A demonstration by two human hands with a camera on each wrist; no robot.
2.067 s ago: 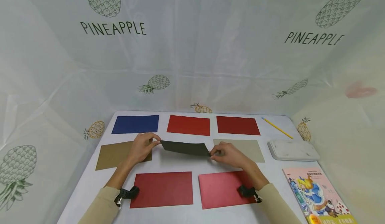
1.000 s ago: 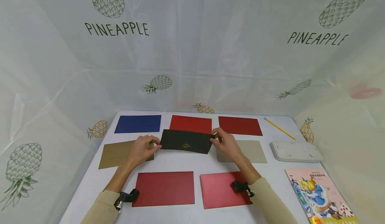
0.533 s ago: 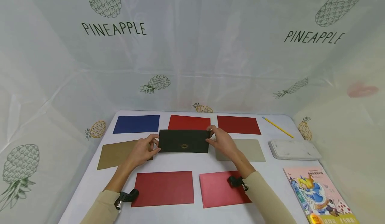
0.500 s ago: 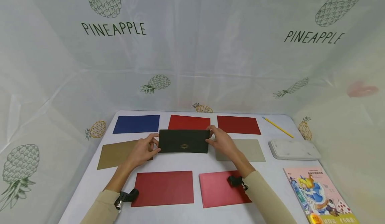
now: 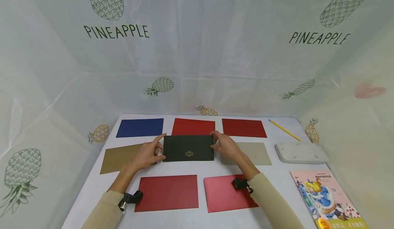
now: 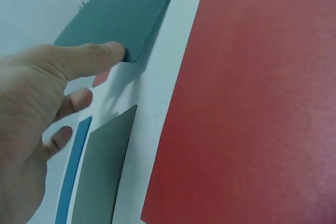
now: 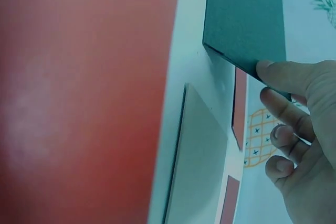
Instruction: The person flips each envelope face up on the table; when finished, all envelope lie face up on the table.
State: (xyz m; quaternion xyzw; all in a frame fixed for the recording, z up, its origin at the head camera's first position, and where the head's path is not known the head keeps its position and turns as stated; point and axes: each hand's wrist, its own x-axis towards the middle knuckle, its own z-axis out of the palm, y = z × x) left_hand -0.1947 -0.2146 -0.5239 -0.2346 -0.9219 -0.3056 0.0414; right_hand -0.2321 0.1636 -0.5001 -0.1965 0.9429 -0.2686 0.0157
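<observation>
A dark green envelope (image 5: 188, 146) with a small gold emblem is held at the middle of the table, slightly raised above it. My left hand (image 5: 147, 155) holds its left side, thumb at the near corner and index finger at the far corner. In the left wrist view, the left thumb (image 6: 100, 59) lies on the green envelope's corner (image 6: 121, 17). My right hand (image 5: 228, 147) pinches the right edge; in the right wrist view, its thumb (image 7: 281, 74) is on the face and the other fingers are curled below. The envelope partly hides a bright red one (image 5: 193, 126) behind it.
A blue envelope (image 5: 140, 128) and dark red envelope (image 5: 244, 128) lie at the back. Brown (image 5: 120, 158) and beige (image 5: 253, 153) ones flank the middle; two red ones (image 5: 167, 193) (image 5: 223, 194) lie in front. At right are a pencil (image 5: 284, 130), white case (image 5: 301, 152) and picture book (image 5: 326, 200).
The dark green envelope went from nearly edge-on to face-up with its emblem showing, then came slightly nearer and lower. My left index finger has stretched to its far corner.
</observation>
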